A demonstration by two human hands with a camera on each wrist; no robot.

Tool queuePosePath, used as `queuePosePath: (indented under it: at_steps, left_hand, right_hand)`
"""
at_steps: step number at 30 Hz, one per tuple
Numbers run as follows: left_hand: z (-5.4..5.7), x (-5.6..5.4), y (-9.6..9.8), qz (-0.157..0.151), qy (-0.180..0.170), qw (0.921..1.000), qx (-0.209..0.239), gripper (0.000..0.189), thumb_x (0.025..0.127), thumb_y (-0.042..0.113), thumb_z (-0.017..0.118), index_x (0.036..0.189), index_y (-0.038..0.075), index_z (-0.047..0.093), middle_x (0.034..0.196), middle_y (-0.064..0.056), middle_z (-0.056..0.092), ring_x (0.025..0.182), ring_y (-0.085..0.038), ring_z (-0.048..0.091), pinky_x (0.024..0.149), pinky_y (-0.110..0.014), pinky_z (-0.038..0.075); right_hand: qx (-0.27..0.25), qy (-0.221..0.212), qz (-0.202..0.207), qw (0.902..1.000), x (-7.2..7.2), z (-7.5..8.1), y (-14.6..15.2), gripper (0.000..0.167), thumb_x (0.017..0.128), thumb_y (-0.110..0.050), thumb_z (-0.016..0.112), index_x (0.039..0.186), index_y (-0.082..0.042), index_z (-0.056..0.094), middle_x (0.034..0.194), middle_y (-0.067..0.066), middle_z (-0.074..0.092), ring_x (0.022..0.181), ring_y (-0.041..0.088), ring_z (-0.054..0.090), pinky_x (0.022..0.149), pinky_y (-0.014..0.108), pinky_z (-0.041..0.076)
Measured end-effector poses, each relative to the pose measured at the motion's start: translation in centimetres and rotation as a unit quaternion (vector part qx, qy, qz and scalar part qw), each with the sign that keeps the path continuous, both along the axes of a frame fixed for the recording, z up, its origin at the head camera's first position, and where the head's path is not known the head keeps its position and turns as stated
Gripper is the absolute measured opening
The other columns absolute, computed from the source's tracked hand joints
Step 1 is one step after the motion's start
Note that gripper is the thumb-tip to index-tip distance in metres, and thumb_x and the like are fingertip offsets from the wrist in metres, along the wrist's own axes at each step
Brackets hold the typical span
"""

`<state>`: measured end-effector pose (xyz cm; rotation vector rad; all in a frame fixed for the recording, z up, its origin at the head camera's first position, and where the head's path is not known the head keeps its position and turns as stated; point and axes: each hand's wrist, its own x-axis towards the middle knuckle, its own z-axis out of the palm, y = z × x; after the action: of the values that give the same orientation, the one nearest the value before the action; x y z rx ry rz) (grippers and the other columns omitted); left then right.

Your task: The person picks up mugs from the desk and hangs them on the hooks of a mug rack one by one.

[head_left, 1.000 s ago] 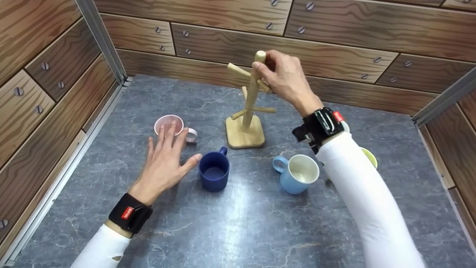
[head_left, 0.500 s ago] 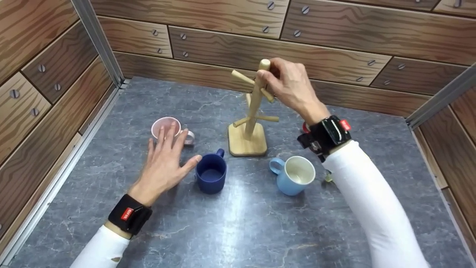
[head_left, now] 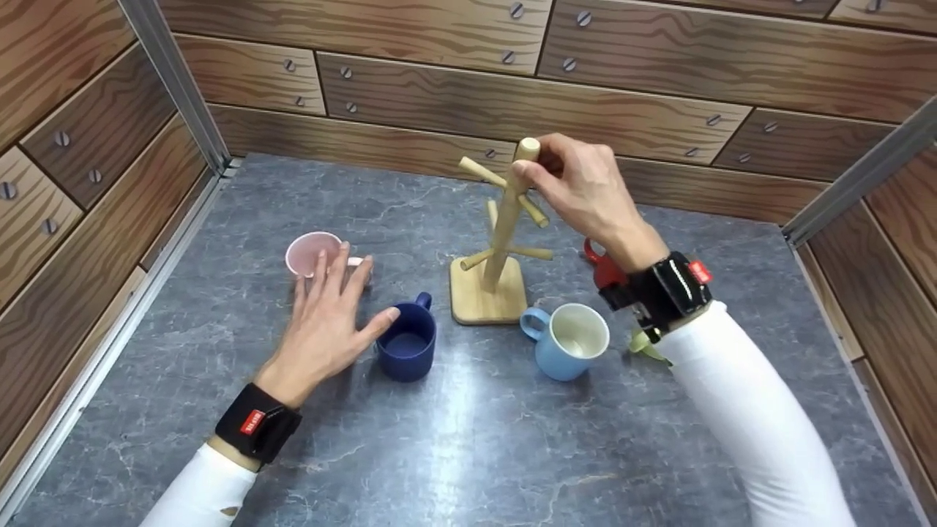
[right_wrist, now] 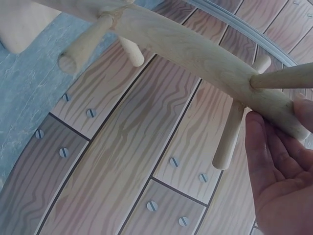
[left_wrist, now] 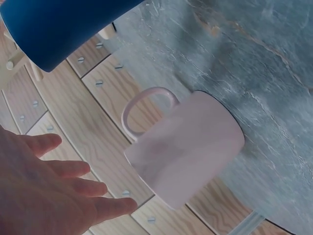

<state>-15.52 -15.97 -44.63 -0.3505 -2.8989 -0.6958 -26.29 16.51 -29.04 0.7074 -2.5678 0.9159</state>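
A red tag (head_left: 253, 422), lettering too small to read, marks a black wristband (head_left: 275, 426). The left hand (head_left: 318, 337), fingers spread straight and holding nothing, is near a blue mug (head_left: 407, 359) and a pink mug (left_wrist: 188, 144), whose round side shows whole only from the left wrist. Beyond, the right hand (head_left: 589, 187) pinches the top of a square-based wooden mug stand (head_left: 506, 232) on the marbled surface (head_left: 410, 468).

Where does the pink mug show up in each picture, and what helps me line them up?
Head view: pink mug, left of centre, partly hidden by the left hand.
Left wrist view: pink mug, large, near the centre.
Right wrist view: not in it.
Shared landmark: plank-patterned wall, in all three.
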Motion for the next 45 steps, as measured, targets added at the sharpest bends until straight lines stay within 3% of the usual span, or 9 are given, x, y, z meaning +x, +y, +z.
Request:
queuePosePath:
  at_steps: [5, 10, 16, 22, 25, 32, 40, 45]
  left_hand:
    - [-0.1, -0.1, 0.3, -0.005, 0.002, 1.0, -0.005, 0.091, 0.098, 0.072, 0.048, 0.164, 0.011, 0.031, 0.173, -0.02, 0.01, 0.158, -0.045, 0.004, 0.122, -0.073, 0.005]
    - [-0.1, -0.4, 0.6, -0.009, 0.006, 0.9999, -0.009, 0.091, 0.099, 0.069, 0.05, 0.164, 0.009, 0.03, 0.172, -0.021, 0.01, 0.158, -0.046, 0.005, 0.121, -0.073, 0.008]
    - [0.0, -0.7, 0.9, -0.011, 0.006, 0.9999, -0.008, 0.088, 0.099, 0.066, 0.054, 0.164, 0.01, 0.032, 0.172, -0.022, 0.012, 0.158, -0.045, 0.005, 0.122, -0.071, 0.007]
    - [0.0, -0.9, 1.1, -0.013, 0.003, 0.9999, -0.003, 0.089, 0.099, 0.067, 0.053, 0.164, 0.01, 0.03, 0.173, -0.02, 0.008, 0.158, -0.045, 0.004, 0.123, -0.069, 0.005]
    - [0.0, -1.0, 1.2, -0.014, 0.008, 0.9999, -0.002, 0.089, 0.099, 0.067, 0.053, 0.164, 0.01, 0.03, 0.173, -0.021, 0.008, 0.157, -0.047, 0.005, 0.123, -0.07, 0.007]
    - [0.0, -1.1, 1.3, -0.017, 0.007, 0.9998, -0.003, 0.09, 0.099, 0.069, 0.051, 0.164, 0.011, 0.03, 0.173, -0.02, 0.008, 0.157, -0.047, 0.006, 0.124, -0.07, 0.007]
    - [0.0, -1.1, 1.2, -0.017, 0.001, 0.9999, -0.002, 0.09, 0.099, 0.068, 0.052, 0.164, 0.011, 0.029, 0.173, -0.02, 0.007, 0.158, -0.045, 0.003, 0.124, -0.069, 0.005]
    - [0.1, -1.2, 1.3, -0.016, -0.002, 0.9999, 0.0, 0.09, 0.099, 0.067, 0.052, 0.165, 0.011, 0.029, 0.173, -0.019, 0.007, 0.158, -0.044, 0.003, 0.124, -0.069, 0.005]
  right_hand:
    - [-0.008, -0.021, -0.002, 0.9997, 0.2, -0.3, 0.2, 0.035, 0.101, -0.034, 0.069, 0.119, -0.003, 0.071, 0.106, 0.009, 0.076, 0.093, 0.02, 0.071, 0.085, 0.035, 0.057]
    - [-0.042, -0.022, -0.009, 0.9988, 0.5, -0.8, 1.2, 0.043, 0.102, -0.035, 0.069, 0.133, -0.005, 0.066, 0.116, 0.009, 0.074, 0.102, 0.018, 0.072, 0.093, 0.033, 0.058]
    - [-0.084, -0.017, -0.017, 0.9962, 1.8, -1.8, 2.9, 0.059, 0.103, -0.036, 0.065, 0.154, -0.01, 0.049, 0.134, 0.014, 0.065, 0.107, 0.028, 0.072, 0.094, 0.042, 0.058]
    - [-0.097, 0.008, -0.019, 0.9951, 3.5, -3.4, 5.3, 0.062, 0.106, -0.032, 0.061, 0.16, -0.012, 0.04, 0.161, 0.009, 0.045, 0.136, 0.028, 0.054, 0.107, 0.05, 0.049]
    - [-0.081, -0.007, -0.024, 0.9964, 4.2, -4.9, 6.3, 0.063, 0.105, -0.03, 0.061, 0.161, -0.011, 0.038, 0.165, 0.007, 0.039, 0.142, 0.029, 0.048, 0.113, 0.052, 0.043]
    - [-0.022, -0.055, -0.033, 0.9977, 5.6, -8.4, 7.7, 0.068, 0.104, -0.029, 0.065, 0.16, -0.005, 0.037, 0.164, 0.015, 0.039, 0.149, 0.032, 0.039, 0.124, 0.051, 0.029]
    - [0.063, -0.11, 0.003, 0.992, 7.6, -11.5, 8.2, 0.085, 0.095, -0.044, 0.075, 0.16, -0.004, 0.036, 0.167, 0.016, 0.032, 0.153, 0.035, 0.032, 0.124, 0.057, 0.027]
    - [0.111, -0.139, 0.013, 0.984, 8.5, -13.0, 8.2, 0.093, 0.092, -0.058, 0.073, 0.161, -0.008, 0.037, 0.169, 0.013, 0.031, 0.152, 0.036, 0.032, 0.122, 0.06, 0.029]
